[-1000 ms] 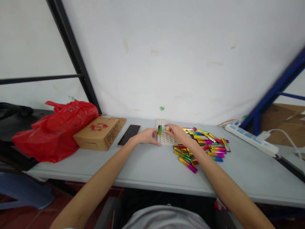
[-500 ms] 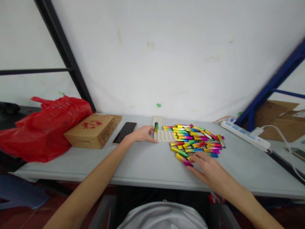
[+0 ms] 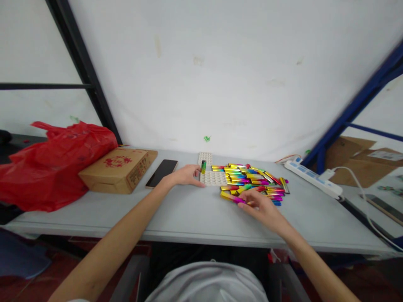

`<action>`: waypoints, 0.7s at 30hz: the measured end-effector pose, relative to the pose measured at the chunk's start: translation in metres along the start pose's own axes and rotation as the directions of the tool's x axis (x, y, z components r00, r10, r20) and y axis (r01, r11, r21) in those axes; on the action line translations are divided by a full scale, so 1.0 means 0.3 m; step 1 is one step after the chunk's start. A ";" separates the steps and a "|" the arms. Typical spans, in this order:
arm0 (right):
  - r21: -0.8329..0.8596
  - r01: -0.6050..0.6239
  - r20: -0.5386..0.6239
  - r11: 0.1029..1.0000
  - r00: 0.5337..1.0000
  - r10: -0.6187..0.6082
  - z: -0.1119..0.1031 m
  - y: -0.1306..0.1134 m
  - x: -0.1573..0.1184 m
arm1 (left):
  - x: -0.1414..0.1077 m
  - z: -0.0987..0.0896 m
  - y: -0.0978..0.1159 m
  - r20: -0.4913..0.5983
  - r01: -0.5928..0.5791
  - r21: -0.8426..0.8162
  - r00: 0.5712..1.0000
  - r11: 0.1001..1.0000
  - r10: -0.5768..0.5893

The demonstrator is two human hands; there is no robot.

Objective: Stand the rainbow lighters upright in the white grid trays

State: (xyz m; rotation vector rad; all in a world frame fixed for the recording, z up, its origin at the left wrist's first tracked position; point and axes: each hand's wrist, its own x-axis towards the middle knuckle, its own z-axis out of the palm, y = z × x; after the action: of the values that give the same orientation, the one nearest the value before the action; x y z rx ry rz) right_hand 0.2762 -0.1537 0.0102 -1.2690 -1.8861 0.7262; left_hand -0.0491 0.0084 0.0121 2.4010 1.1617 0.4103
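My left hand (image 3: 188,175) rests at the left end of a white tray (image 3: 215,179) with rows of round holes, its thumb at the front edge and its fingers curled round the end. One green and gold lighter (image 3: 203,167) stands upright at the tray's back left corner, beside my fingers. Pinched in my right hand (image 3: 258,206) is a gold and magenta lighter (image 3: 232,197), slanting at the front of a pile of shiny lighters (image 3: 252,178). These lie in rows to the right of the tray, in gold mixed with red, green, blue and purple.
Behind the first tray lies a second white tray (image 3: 205,157). To the left are a black phone (image 3: 162,173), a cardboard box (image 3: 118,167) and a red plastic bag (image 3: 59,165). A white power strip (image 3: 313,179) with a cable runs along the right.
My right hand has moved up and left, bringing the gold and magenta lighter off its spot at the pile's front. My left hand stays at the tray. The view has shifted slightly.
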 end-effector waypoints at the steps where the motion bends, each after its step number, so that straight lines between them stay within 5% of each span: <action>1: 0.139 -0.051 0.006 0.989 0.999 0.051 -0.012 0.003 0.035 | 0.000 -0.001 0.001 0.000 0.004 0.001 1.000 1.000 -0.004; 6: 0.638 -0.160 -0.053 0.753 0.967 0.250 -0.036 0.001 0.256 | 0.000 -0.001 0.003 0.000 0.020 0.001 1.000 1.000 -0.020; 12: 0.769 -0.006 -0.114 0.639 0.983 0.147 -0.016 -0.009 0.528 | 0.001 0.000 -0.006 -0.008 0.016 0.009 1.000 1.000 -0.016; 21: 0.804 -0.052 -0.089 0.592 0.975 0.206 0.050 0.062 0.563 | -0.004 -0.003 -0.003 -0.004 0.016 -0.015 1.000 1.000 -0.016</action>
State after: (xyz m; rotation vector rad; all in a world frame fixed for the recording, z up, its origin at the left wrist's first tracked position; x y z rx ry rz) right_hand 0.2330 0.0101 0.0313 -0.8198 -1.0670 1.3094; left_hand -0.0509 0.0082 0.0125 2.3777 1.1744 0.4176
